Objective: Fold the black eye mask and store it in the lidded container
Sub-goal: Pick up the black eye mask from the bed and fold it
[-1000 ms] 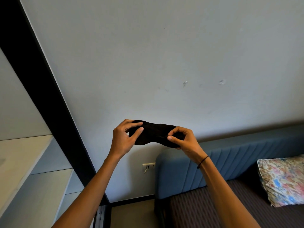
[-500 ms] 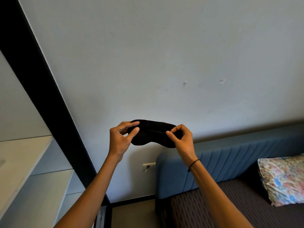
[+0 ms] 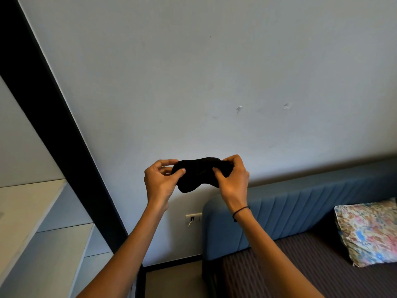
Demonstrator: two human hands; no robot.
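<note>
I hold a black eye mask (image 3: 196,175) up in the air in front of a pale wall, stretched sideways between both hands. My left hand (image 3: 160,182) pinches its left end between thumb and fingers. My right hand (image 3: 233,179) grips the right end, with the fingers curled over the mask's top edge and covering that end. A thin black band circles my right wrist. No lidded container is in view.
A blue padded headboard (image 3: 290,211) and a bed with a dark striped cover (image 3: 300,265) lie at the lower right, with a floral pillow (image 3: 369,231) on it. A wall socket (image 3: 192,218) sits below my hands. White shelves (image 3: 32,222) and a black upright (image 3: 53,117) stand at the left.
My right hand has moved inward and curled over the mask's right end, so the mask looks shorter between my hands. The left hand has held its pinch.
</note>
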